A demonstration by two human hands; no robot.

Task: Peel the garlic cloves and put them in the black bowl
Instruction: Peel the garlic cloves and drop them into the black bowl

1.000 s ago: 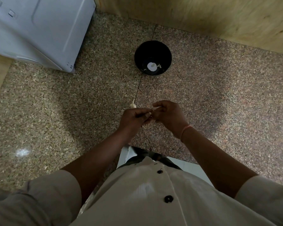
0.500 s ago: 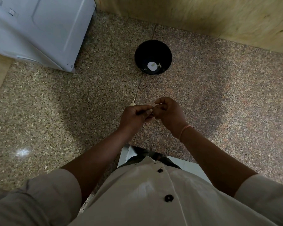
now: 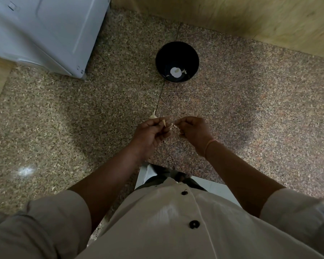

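Observation:
A black bowl (image 3: 177,53) stands on the speckled stone counter (image 3: 251,101) ahead of me, with a few pale garlic pieces (image 3: 175,71) at its bottom. My left hand (image 3: 150,136) pinches a small pale garlic clove (image 3: 164,122) between thumb and fingertips. My right hand (image 3: 193,132) pinches a thin strip of garlic skin (image 3: 173,125) just to the right of the clove. The two hands are a short gap apart above the counter. Another unpeeled clove (image 3: 153,115) lies on the counter just beyond my left hand.
A white appliance (image 3: 45,32) stands at the back left corner. A wooden wall panel (image 3: 241,17) runs along the back. A seam (image 3: 160,98) in the stone runs from the bowl toward my hands.
My hands, touching before, have drawn a little apart. The right hand has pulled a strip of skin away from the clove held in the left.

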